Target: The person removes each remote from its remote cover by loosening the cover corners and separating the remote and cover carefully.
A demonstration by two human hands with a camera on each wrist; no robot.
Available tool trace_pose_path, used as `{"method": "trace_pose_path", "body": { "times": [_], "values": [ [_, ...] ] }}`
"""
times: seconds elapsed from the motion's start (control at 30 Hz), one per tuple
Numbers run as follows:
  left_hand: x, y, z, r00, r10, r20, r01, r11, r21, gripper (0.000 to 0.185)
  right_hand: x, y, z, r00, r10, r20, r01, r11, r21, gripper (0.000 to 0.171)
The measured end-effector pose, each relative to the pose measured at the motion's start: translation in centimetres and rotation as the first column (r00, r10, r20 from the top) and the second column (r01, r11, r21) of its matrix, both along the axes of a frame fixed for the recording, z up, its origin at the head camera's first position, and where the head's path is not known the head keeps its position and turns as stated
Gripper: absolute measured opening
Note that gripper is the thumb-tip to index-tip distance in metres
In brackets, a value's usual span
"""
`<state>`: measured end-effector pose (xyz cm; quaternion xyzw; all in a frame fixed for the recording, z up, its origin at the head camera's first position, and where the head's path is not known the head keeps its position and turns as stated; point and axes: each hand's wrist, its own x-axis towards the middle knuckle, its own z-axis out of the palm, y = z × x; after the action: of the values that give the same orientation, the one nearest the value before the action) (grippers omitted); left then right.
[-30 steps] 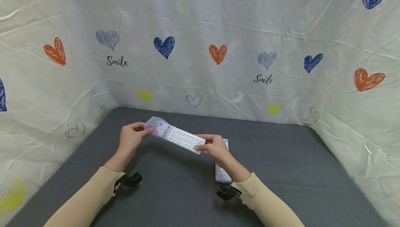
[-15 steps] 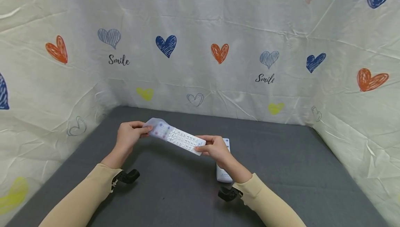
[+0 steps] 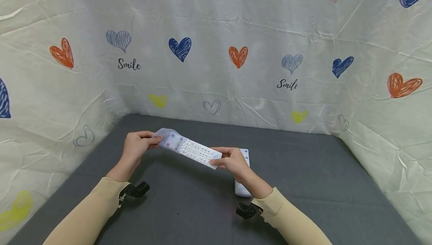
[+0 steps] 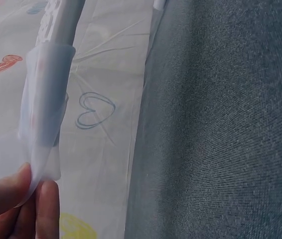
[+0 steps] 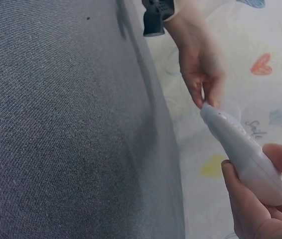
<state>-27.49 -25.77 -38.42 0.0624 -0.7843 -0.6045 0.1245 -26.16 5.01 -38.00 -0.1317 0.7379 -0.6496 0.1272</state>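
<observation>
A white remote control (image 3: 199,153) is held tilted above the table between both hands, its button side up. Over its left end lies a translucent, milky sleeve (image 3: 171,140), through which coloured buttons show. My left hand (image 3: 136,147) pinches the loose outer end of that sleeve between thumb and fingers; the left wrist view shows the sleeve (image 4: 46,99) reaching past the remote's end. At the other end, the bare right part of the remote is gripped by my right hand (image 3: 233,161), thumb on top. In the right wrist view the remote's underside (image 5: 248,159) shows.
A second white remote (image 3: 242,189) lies on the dark grey table (image 3: 303,177), partly hidden behind the right hand and wrist. A pale curtain (image 3: 209,76) printed with hearts surrounds the table at the back and sides. Black cameras are strapped to both wrists.
My left hand has shifted slightly left with the sleeve's end, and a little more of the remote's buttons shows bare. The right hand keeps its grip. The head view has shifted slightly.
</observation>
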Motion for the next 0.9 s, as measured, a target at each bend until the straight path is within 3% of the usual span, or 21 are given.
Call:
{"method": "trace_pose_path", "body": {
  "times": [0.9],
  "values": [
    [0.1, -1.1, 0.3, 0.999, 0.012, 0.045, -0.011, 1.0, -0.022, 0.047, 0.2, 0.3, -0.4, 1.0, 0.006, 0.002, -0.006, 1.0, 0.017, 0.043]
  ]
}}
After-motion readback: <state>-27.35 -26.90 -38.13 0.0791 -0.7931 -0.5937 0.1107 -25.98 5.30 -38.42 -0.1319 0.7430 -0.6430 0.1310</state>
